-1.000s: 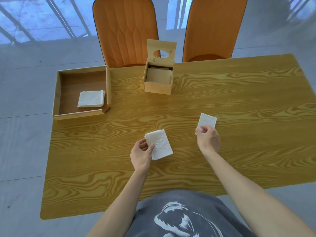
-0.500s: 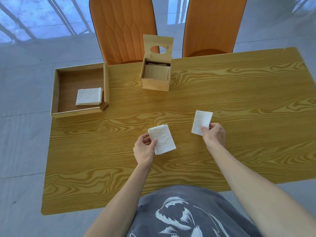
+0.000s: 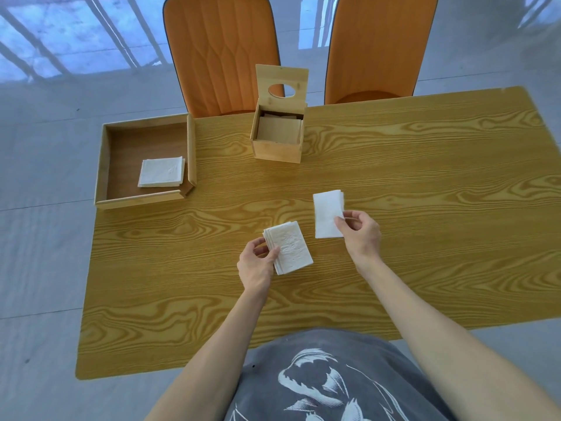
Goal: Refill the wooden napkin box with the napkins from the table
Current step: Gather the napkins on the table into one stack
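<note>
Napkin box [image 3: 278,129] sits at table's [image 3: 425,177] far side, lid up, w/ a brown sheet inside. Left hand [image 3: 256,265] pinches a white napkin stack [image 3: 290,250], long side pointing away. Right hand [image 3: 359,233] pinches one napkin [image 3: 328,212], also lengthwise away.

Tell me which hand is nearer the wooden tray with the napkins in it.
Left. The left hand, holding a napkin stack, sits right of and nearer the camera than the wooden tray. The right hand, pinching a single napkin, is farther right.
</note>
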Available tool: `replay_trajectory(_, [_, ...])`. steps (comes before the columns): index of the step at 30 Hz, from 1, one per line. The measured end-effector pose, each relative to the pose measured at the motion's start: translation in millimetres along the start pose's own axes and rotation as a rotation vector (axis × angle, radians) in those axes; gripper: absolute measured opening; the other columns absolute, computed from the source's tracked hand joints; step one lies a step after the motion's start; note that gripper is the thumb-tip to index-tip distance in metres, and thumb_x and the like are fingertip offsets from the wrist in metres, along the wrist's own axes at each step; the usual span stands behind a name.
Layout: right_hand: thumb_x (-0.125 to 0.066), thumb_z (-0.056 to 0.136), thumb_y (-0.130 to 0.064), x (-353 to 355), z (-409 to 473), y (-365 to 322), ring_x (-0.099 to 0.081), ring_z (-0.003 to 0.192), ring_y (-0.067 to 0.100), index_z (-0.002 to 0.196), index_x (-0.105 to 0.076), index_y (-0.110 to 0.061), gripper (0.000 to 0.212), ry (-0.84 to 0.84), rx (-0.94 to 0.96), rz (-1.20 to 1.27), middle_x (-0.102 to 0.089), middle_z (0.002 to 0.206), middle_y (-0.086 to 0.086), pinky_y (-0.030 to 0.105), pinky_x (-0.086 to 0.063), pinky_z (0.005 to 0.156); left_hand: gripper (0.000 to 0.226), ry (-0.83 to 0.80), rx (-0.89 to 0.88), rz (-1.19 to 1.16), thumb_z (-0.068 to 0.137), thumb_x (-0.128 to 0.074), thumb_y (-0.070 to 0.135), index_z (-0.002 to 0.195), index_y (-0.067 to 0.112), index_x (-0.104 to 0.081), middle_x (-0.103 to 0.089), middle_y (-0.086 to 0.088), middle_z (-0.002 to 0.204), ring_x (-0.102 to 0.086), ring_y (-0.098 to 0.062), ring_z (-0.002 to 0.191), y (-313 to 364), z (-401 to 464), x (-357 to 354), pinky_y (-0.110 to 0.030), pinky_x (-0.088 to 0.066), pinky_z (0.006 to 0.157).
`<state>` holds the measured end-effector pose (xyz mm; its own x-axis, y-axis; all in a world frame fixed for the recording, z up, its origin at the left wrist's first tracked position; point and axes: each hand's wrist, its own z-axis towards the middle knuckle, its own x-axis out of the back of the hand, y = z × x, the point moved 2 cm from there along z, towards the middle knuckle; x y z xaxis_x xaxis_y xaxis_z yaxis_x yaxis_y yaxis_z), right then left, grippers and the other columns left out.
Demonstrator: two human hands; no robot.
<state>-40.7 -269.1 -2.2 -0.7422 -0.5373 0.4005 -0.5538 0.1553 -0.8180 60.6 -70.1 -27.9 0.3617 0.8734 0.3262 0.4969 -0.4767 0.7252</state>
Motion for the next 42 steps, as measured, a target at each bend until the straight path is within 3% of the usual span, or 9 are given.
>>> replay_trajectory(5, [-0.078, 0.085, -0.011, -9.1, -12.8, -7.8, -0.073, 0.082, 0.014, 0.121, -0.059, -0.021, 0.042, -0.315, -0.082, 0.313, -0.077, 0.097, 0.003, 0.03, -0.059, 0.067, 0.041, -0.016, 0.024, -0.034, 0.08, -0.081, 0.02, 0.118, 0.018, -0.064, -0.074, -0.002, 0.103, -0.072, -0.018, 0.093, -2.1, 1.9, 1.1, -0.042, -0.059, 0.087])
replay_trajectory(11, [-0.078, 0.085, -0.01, -32.5, -29.1, 9.6, -0.073, 0.088, 0.015, 0.126, -0.062, -0.013, 0.044, -0.508, -0.126, 0.193, -0.078, 0.102, 0.004, 0.029, -0.059, 0.066, 0.042, -0.046, 0.035, -0.065, 0.08, -0.081, 0.018, 0.118, 0.016, -0.064, -0.074, -0.004, 0.105, -0.072, -0.021, 0.094, -2.6, 2.7, 2.0, -0.044, -0.059, 0.087])
replay_trajectory(16, [-0.076, 0.086, -0.021, -44.2, -32.4, 24.5, -0.073, 0.089, 0.015, 0.114, -0.07, -0.012, 0.03, -0.413, -0.036, -0.094, -0.076, 0.104, 0.005, 0.027, -0.058, 0.06, 0.042, -0.083, 0.027, -0.063, 0.081, -0.079, 0.025, 0.12, 0.016, -0.065, -0.075, -0.002, 0.103, -0.073, -0.02, 0.094, -3.6, 3.1, 3.0, -0.043, -0.059, 0.089])
replay_trajectory(21, [-0.074, 0.086, -0.038, -48.9, -34.9, 20.2, -0.07, 0.088, 0.015, 0.104, -0.074, -0.017, 0.027, -0.292, 0.142, -0.453, -0.075, 0.095, -0.004, 0.037, -0.058, 0.077, 0.036, -0.119, 0.059, -0.105, 0.08, -0.066, 0.057, 0.098, 0.026, -0.07, -0.078, 0.003, 0.094, -0.075, -0.019, 0.089, -1.9, 2.7, 3.9, -0.044, -0.059, 0.086])
replay_trajectory(26, [-0.071, 0.086, -0.043, -50.2, -37.8, 16.8, -0.066, 0.09, 0.018, 0.105, -0.073, -0.018, 0.031, -0.272, 0.231, -0.588, -0.071, 0.097, -0.002, 0.034, -0.053, 0.069, 0.05, -0.291, 0.047, -0.096, 0.079, -0.082, 0.023, 0.119, 0.016, -0.054, -0.074, -0.009, 0.104, -0.074, -0.024, 0.094, 5.7, 0.5, 3.8, -0.047, -0.059, 0.088])
replay_trajectory(33, [-0.075, 0.076, -0.059, -31.0, -31.0, 8.8, -0.063, 0.095, 0.009, 0.123, -0.059, -0.027, 0.059, -0.395, 0.043, -0.307, -0.068, 0.106, -0.009, 0.031, -0.053, 0.083, 0.046, -0.453, 0.162, -0.394, 0.084, -0.071, -0.006, 0.126, 0.005, -0.057, -0.072, -0.012, 0.109, -0.07, -0.028, 0.098, 17.7, -0.7, 7.5, -0.038, -0.061, 0.076])
replay_trajectory(36, [-0.08, 0.075, -0.052, -27.8, -31.2, 4.3, -0.063, 0.071, 0.001, 0.121, -0.064, -0.021, 0.057, -0.572, -0.091, -0.106, -0.073, 0.092, -0.007, 0.017, -0.047, 0.06, 0.038, -0.494, 0.21, -0.564, 0.085, -0.064, -0.011, 0.121, -0.001, -0.056, -0.067, -0.018, 0.111, -0.069, -0.03, 0.099, 20.0, -0.8, 11.8, -0.037, -0.062, 0.074])
replay_trajectory(38, [-0.083, 0.078, -0.037, -28.4, -33.5, 1.9, -0.055, 0.055, 0.004, 0.114, -0.068, -0.018, 0.043, -0.666, -0.109, -0.009, -0.069, 0.073, -0.007, 0.018, -0.036, 0.044, 0.038, -0.546, 0.218, -0.603, 0.085, -0.063, -0.012, 0.121, -0.003, -0.055, -0.068, -0.018, 0.108, -0.071, -0.028, 0.094, 19.7, -0.3, 14.3, -0.037, -0.061, 0.074])
replay_trajectory(42, [-0.084, 0.079, -0.015, -32.1, -34.5, -4.4, -0.058, 0.051, 0.009, 0.101, -0.072, -0.006, 0.027, -0.684, 0.019, 0.044, -0.068, 0.066, -0.001, 0.022, -0.04, 0.042, 0.032, -0.562, 0.045, -0.322, 0.083, -0.071, -0.006, 0.11, 0.01, -0.066, -0.072, -0.004, 0.091, -0.069, -0.018, 0.086, 20.2, -3.2, 20.2, -0.028, -0.059, 0.077])
